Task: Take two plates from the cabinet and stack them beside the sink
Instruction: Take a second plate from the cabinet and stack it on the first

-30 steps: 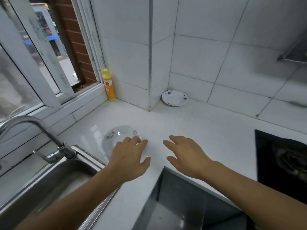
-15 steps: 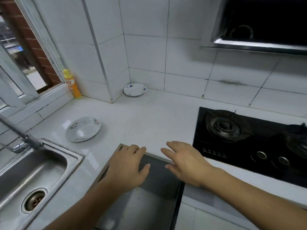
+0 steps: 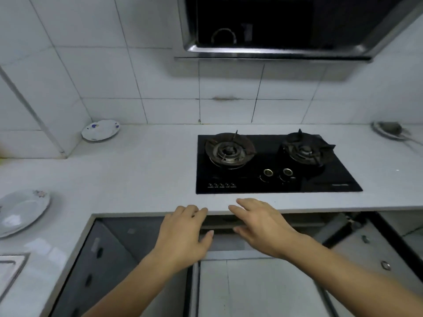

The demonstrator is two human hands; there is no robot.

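Both hands (image 3: 183,234) (image 3: 263,227) empty at counter edge (image 3: 137,179); hob (image 3: 274,165) lettering illegible.

One white plate (image 3: 23,211) with a small floral mark on its rim is lying right side up on the white countertop (image 3: 137,175) at far left, near the steel sink's corner (image 3: 11,266); nothing is stacked on it. The cabinet (image 3: 258,284) under the counter edge is standing open, its pale interior showing. No second plate is showing inside it from this angle.
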